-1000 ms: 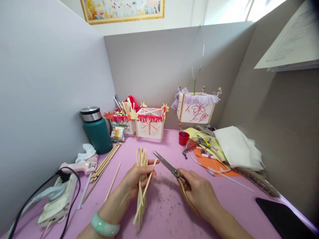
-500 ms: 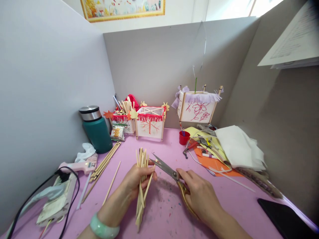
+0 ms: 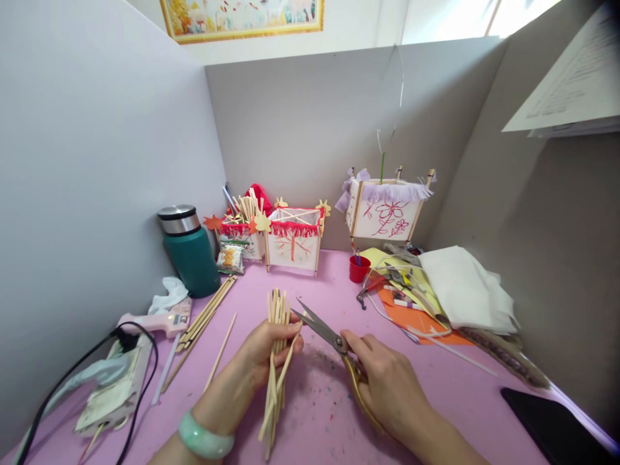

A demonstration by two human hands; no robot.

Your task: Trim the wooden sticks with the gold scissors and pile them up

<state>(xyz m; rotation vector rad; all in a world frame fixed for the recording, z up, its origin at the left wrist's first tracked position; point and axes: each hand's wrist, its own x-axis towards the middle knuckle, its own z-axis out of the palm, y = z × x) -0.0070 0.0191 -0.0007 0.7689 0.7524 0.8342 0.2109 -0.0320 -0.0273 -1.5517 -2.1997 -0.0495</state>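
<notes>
The left hand (image 3: 268,352) has its fingers (image 3: 285,337) closed round a bundle of bamboo sticks (image 3: 276,387), held upright above the desk (image 3: 320,420), while the right hand (image 3: 387,387) grips open scissors (image 3: 322,328), their tips just beside one slanting stick (image 3: 289,363). That loose stick could slip from the bundle if the grip slackens, and blades this close could nick the left fingers.
</notes>
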